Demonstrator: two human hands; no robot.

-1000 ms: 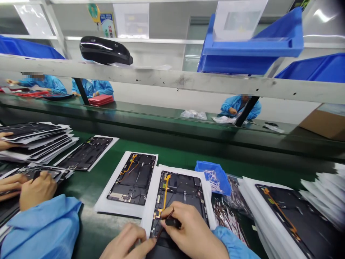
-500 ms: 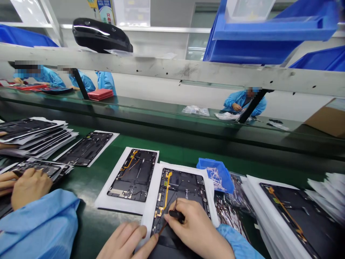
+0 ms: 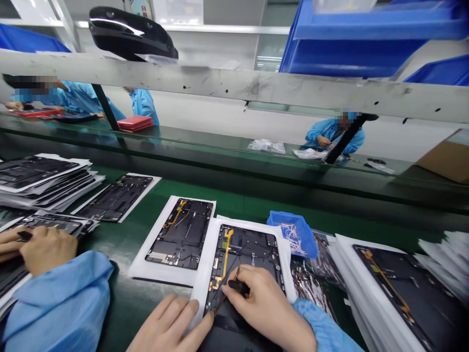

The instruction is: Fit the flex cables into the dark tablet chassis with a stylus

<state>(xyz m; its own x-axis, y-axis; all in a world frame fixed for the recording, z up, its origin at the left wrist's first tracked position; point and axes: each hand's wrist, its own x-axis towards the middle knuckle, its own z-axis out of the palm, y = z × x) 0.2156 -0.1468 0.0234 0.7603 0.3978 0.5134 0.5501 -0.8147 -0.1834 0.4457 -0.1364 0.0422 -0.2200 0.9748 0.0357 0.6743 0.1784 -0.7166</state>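
Leftmost, a co-worker's hand (image 3: 46,249) rests on stacked panels (image 3: 44,178). Lower centre, the left hand (image 3: 170,327) lies flat, fingers open, steadying the tablet chassis (image 3: 242,259); the right hand (image 3: 269,308) pinches a dark tool (image 3: 234,286) against it. Further right, a blue bin (image 3: 293,237).

Light-blue sleeve (image 3: 322,327), seemingly elastic-cuffed.

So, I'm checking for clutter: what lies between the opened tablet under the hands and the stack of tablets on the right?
In the head view, a small blue parts bin and a heap of clear bagged parts lie between the opened tablet and the right-hand stack.
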